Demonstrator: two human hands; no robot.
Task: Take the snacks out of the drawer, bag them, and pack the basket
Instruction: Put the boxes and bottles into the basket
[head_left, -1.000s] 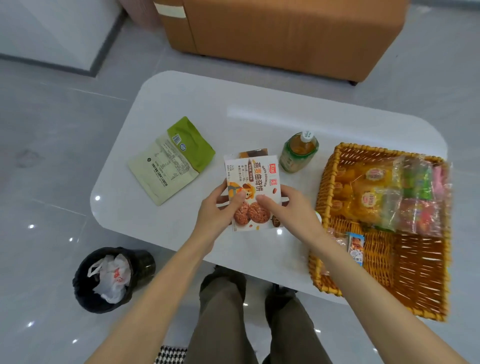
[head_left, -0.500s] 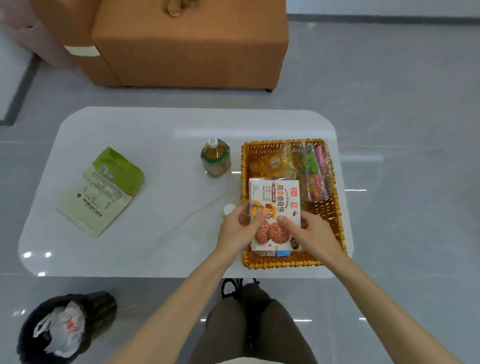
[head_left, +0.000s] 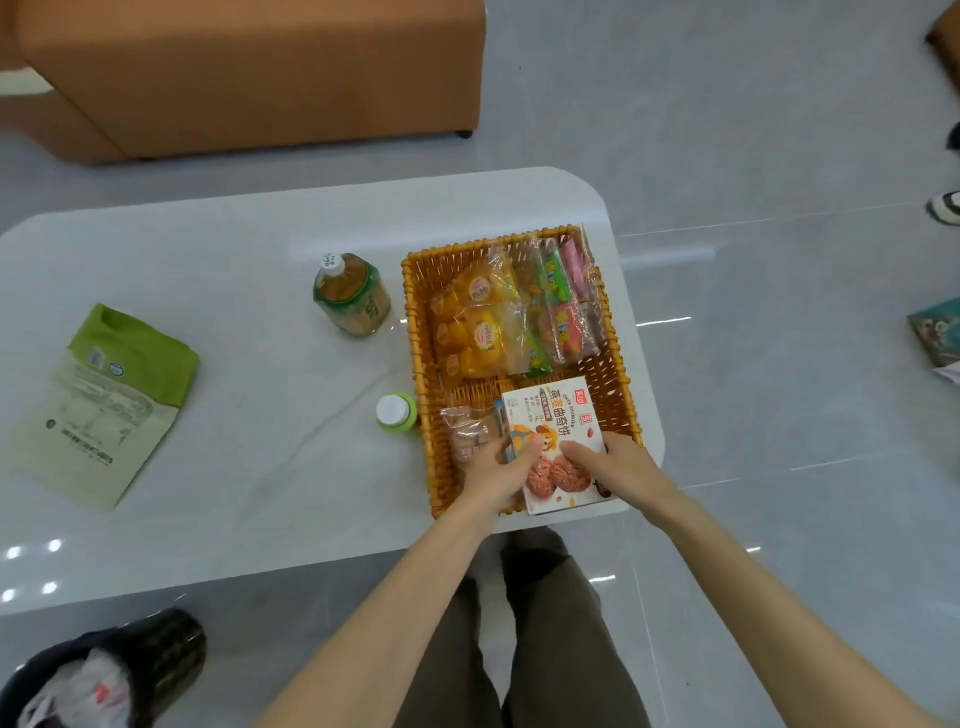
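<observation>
Floor (head_left: 753, 130) below me: pale grey glossy tiles with thin joints and bright streaks of glare toward the right of frame. Upper left: orange-brown upholstered sofa (head_left: 260, 67) on short dark feet. Centre: white glossy worktop (head_left: 234, 249), rounded corners, small light spots near its lower left edge. Lower left: black bin (head_left: 166, 654) on the floor, white plastic bag (head_left: 78, 691) inside. Far right edge: a shoe (head_left: 945, 208), partly cut off.

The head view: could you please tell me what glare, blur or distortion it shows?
Head view: lights glare off the table as a pale band and bright dots at left; head view: the wide lens bows the table's edges; head view: small print on the green pouch is blurred, cookie box title legible.
</observation>
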